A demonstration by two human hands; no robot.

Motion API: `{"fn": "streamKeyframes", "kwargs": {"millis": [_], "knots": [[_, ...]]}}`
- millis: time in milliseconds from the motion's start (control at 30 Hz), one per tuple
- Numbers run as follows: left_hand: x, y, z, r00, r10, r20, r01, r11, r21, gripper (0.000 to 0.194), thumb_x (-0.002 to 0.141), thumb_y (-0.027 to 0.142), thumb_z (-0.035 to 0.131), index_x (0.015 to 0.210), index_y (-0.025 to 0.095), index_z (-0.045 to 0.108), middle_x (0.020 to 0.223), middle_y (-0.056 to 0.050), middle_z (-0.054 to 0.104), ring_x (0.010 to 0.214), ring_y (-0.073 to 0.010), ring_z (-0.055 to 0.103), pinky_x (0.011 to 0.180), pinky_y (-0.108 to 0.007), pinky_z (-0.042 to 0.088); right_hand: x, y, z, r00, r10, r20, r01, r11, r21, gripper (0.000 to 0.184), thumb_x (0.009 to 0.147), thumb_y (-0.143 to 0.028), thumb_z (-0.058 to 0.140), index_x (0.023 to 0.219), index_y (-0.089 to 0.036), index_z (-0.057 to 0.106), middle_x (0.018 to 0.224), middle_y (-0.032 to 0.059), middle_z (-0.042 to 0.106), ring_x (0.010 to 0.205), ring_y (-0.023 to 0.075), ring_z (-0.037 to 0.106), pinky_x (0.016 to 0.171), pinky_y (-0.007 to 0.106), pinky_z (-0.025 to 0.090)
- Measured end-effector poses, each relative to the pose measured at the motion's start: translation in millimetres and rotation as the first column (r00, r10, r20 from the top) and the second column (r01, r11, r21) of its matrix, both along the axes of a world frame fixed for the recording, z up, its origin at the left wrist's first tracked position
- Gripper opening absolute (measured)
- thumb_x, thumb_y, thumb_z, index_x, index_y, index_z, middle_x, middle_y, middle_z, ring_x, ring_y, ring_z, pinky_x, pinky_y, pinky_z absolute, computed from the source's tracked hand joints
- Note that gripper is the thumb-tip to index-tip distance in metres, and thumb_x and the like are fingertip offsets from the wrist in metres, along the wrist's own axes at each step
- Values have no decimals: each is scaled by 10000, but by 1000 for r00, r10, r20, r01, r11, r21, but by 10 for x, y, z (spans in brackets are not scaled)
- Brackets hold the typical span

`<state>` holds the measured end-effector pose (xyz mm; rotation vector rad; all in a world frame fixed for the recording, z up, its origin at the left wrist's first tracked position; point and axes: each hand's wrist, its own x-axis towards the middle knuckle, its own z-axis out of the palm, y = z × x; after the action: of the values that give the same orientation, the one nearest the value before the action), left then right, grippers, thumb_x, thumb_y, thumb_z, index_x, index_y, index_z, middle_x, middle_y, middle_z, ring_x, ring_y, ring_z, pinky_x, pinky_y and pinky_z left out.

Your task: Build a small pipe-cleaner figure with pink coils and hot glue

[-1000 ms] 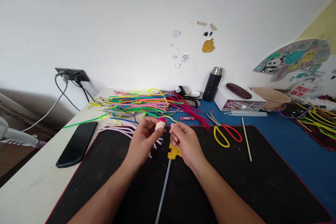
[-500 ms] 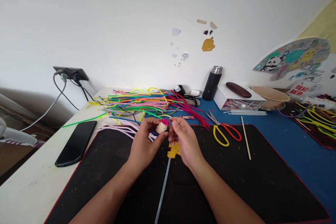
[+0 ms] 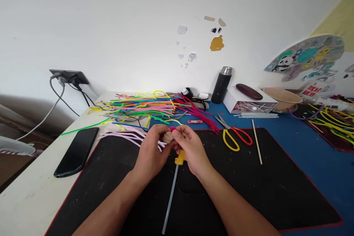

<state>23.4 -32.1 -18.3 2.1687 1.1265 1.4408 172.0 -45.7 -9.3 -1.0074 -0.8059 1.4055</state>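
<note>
Between the fingers and thumb of my left hand (image 3: 152, 152) is a small cream coil (image 3: 167, 138), seemingly wound from pipe cleaner, with a magenta top (image 3: 172, 129). My right hand (image 3: 195, 150) pinches at the magenta end, its fingertips partly covering it. Whether those fingers also hold a separate small bit is hidden. Below the hands a yellow glue gun (image 3: 180, 158) lies on the black mat (image 3: 110, 191), partly behind my right hand. A translucent glue stick (image 3: 170, 201) points from it toward me.
Scissors (image 3: 231, 134) and a wooden stick (image 3: 257, 142) lie to the right. Many coloured pipe cleaners (image 3: 143, 107) are heaped at the back. A phone (image 3: 76, 152) rests on the left. Behind stand a black flask (image 3: 221, 86), a white box (image 3: 235, 99) and a bowl (image 3: 282, 97).
My right fingers have moved left onto the magenta top, which was in plain sight before and is now mostly covered. The view has shifted slightly.
</note>
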Motion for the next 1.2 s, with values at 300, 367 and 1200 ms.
{"fn": "streamKeyframes", "kwargs": {"millis": [300,367,1200], "knots": [[4,-29,98,947,-134,292,224,927,-302,531,856,346,878,1311,257,619,1156,-73,706,1049,-249,695,916,-379,573,79,6,63,997,11,-81,-11,1000,3,450,752,-580,929,888,-206,718,732,-26,641,581,106,528,508,231,402],[-7,-13,138,892,-154,425,335,857,-392,512,876,404,859,1307,251,629,1168,-80,709,1069,-254,695,924,-380,577,102,18,83,996,7,-87,-7,1000,7,450,744,-580,931,887,-204,729,710,-20,648,580,115,531,515,240,405],[-10,38,245,744,-156,649,594,599,-537,330,880,414,868,1042,200,676,908,-40,746,799,-185,698,754,-316,567,99,33,65,997,30,-75,-28,999,30,437,749,-575,927,875,-203,736,676,-31,621,528,99,484,498,242,386]]}}
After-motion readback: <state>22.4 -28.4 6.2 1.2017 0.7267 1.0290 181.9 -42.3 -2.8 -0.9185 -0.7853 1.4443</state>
